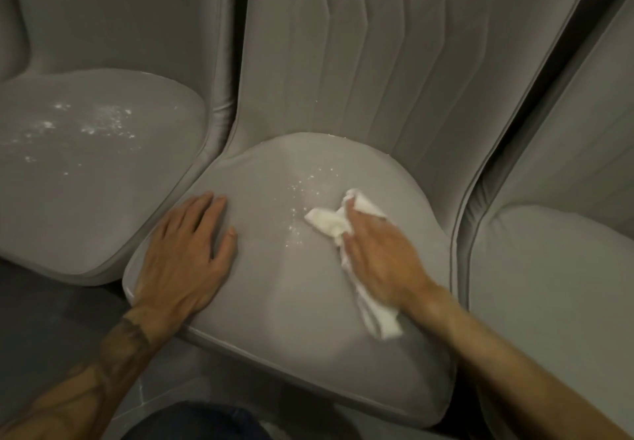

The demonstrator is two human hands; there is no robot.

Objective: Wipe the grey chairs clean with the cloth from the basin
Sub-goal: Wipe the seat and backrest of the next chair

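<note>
Three grey upholstered chairs stand side by side. The middle chair (pixel 274 302) has white specks scattered on its seat near the back. My right hand (pixel 380 254) presses a crumpled white cloth (pixel 329 223) flat on that seat, just right of the specks; part of the cloth trails out under my wrist. My left hand (pixel 185 251) lies flat with fingers spread on the seat's left front edge, holding nothing. The left chair (pixel 103 206) carries a wider patch of white specks on its seat. The right chair (pixel 555 285) shows no specks.
A dark grey floor (pixel 41 309) shows at the lower left, between the chairs' front edges. A dark blue trouser leg (pixel 195 422) is at the bottom centre. The chair backs rise close together at the top. No basin is in view.
</note>
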